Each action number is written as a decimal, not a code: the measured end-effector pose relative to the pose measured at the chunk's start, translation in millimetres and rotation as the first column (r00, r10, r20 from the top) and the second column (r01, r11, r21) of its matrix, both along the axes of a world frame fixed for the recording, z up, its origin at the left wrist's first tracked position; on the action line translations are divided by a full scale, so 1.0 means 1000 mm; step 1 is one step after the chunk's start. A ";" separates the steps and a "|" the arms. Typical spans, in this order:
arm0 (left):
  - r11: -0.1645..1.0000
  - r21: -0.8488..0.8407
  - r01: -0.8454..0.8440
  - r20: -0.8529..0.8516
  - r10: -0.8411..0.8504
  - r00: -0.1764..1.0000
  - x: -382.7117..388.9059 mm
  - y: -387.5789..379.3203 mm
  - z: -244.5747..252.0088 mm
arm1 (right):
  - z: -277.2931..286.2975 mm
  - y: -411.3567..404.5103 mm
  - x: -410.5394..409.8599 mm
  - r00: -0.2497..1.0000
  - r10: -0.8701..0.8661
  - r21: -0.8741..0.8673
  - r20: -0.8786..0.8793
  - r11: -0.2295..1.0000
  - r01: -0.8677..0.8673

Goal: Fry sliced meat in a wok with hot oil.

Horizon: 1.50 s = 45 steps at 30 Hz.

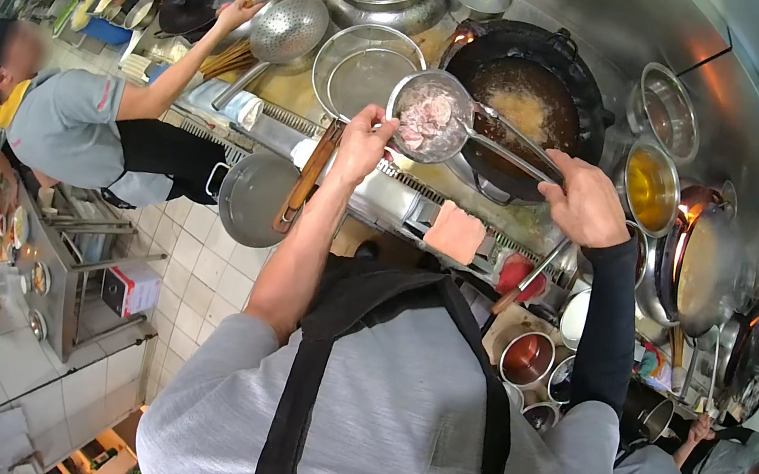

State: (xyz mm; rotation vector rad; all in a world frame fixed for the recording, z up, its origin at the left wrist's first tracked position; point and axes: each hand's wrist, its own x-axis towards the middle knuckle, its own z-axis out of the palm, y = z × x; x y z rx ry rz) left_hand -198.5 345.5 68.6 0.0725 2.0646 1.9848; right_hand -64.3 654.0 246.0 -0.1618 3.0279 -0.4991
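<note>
My left hand point(366, 139) grips the left rim of a metal bowl point(414, 83) that holds pale pink pieces, which look like raw meat. My right hand point(588, 198) is closed on the ends of two long metal handles or rods point(515, 160) that reach left to the bowl. The bowl is held up over the stove's front part, left of a black wok point(595, 134) with bubbling, foamy brown liquid in it. Whether the handles belong to tongs or to separate tools, I cannot tell. A round wire-rimmed strainer point(322, 74) lies just left of the bowl.
A perforated ladle point(288, 29) and a large pot point(419, 12) stand beyond. Bowls, one with yellow oil point(648, 189), and a flaming wok point(701, 271) are at the right. Folded cloth point(455, 233) lies on the front edge. Co-workers point(68, 121) stand left and right.
</note>
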 end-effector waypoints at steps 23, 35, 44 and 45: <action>0.996 0.060 -0.068 0.146 0.058 0.988 -0.007 0.009 -0.026 | -0.055 0.020 -0.006 0.994 -0.048 -0.305 0.094 0.949 0.075; 0.976 0.033 -0.217 0.247 0.203 0.948 -0.004 -0.017 -0.049 | -0.103 0.086 -0.093 0.992 -0.129 0.017 0.001 0.991 0.129; 0.969 0.050 -0.241 0.181 0.229 0.956 0.010 -0.045 -0.007 | -0.058 0.093 -0.100 0.957 -0.176 0.208 -0.231 0.952 0.225; 0.974 0.073 -0.215 0.152 0.203 0.967 0.009 -0.049 -0.006 | -0.038 0.077 -0.085 0.961 -0.207 0.055 -0.182 0.974 0.220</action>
